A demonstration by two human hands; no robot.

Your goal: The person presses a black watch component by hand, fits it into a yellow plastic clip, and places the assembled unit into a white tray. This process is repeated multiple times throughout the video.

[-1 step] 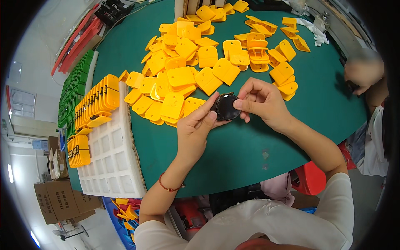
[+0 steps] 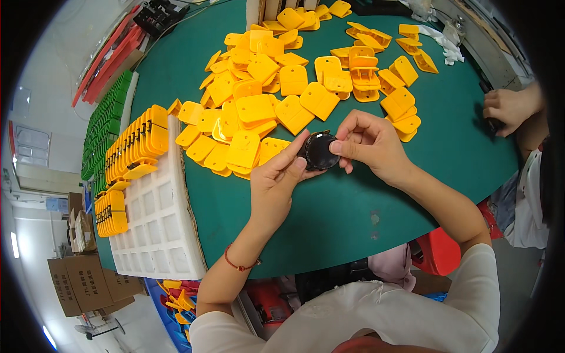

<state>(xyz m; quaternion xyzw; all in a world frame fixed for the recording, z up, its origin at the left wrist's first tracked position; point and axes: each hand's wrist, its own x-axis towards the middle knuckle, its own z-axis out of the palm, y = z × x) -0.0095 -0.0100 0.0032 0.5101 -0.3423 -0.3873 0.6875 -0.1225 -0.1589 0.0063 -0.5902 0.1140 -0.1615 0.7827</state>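
Between my two hands is a round black disc-shaped piece with a thick rim; its exact kind cannot be made out. My left hand grips its left and lower edge, thumb toward me. With thumb and bent fingers, my right hand pinches its right edge. Both hands hold it just above the green tabletop, at the near edge of a large heap of yellow plastic clips. These have flat rounded flaps, many with a small hole.
At left, a white foam tray bears a row of yellow clips with black parts, beside green ones. A blue bin of coloured pieces sits below. At right, another person's hand holds something dark. A wooden upright stands behind.
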